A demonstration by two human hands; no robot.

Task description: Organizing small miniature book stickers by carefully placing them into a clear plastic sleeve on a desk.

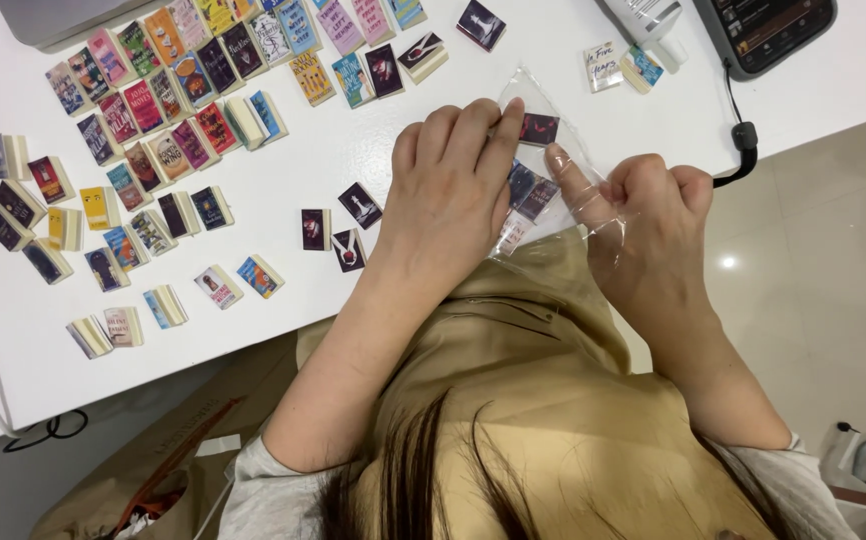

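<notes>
Clear plastic forms a small bag (563, 190) that is held at the near edge of a white tabletop (373, 170), between two bare hands. The left hand (450, 190) is laid flat over the bag's left side, its fingers extended and its grip closed on nothing. The bag's right edge appears to be pinched by the right hand (653, 225), thumb against curled fingers, though the film is hard to make out. Several miniature books (538, 128) are seen inside the bag. Many more tiny books (168, 110) are spread in rows across the tabletop to the left. A black cable (743, 140) is draped over the far right edge.
</notes>
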